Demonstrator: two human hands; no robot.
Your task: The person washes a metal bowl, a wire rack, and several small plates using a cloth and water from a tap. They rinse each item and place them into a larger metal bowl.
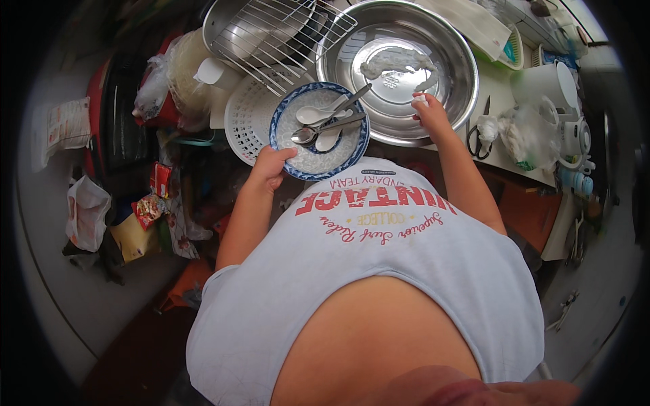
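Note:
My left hand (271,165) grips the near left rim of a blue-and-white patterned plate (310,165), thumb on top. On the plate lie several spoons, among them a metal spoon (303,135) and a white spoon (308,114). My right hand (431,114) holds a small white thing (421,99) at its fingertips, over the near right part of a large stainless steel basin (469,86). What that thing is, I cannot tell. A greyish cloth-like strip (396,61) lies in the basin.
A white perforated basket (246,119) sits left of the basin, partly under the plate. Behind it a wire rack (284,40) lies across a metal pot (213,25). Black-handled scissors (473,141), a plastic bag (523,137) and a white container (543,86) stand on the right counter.

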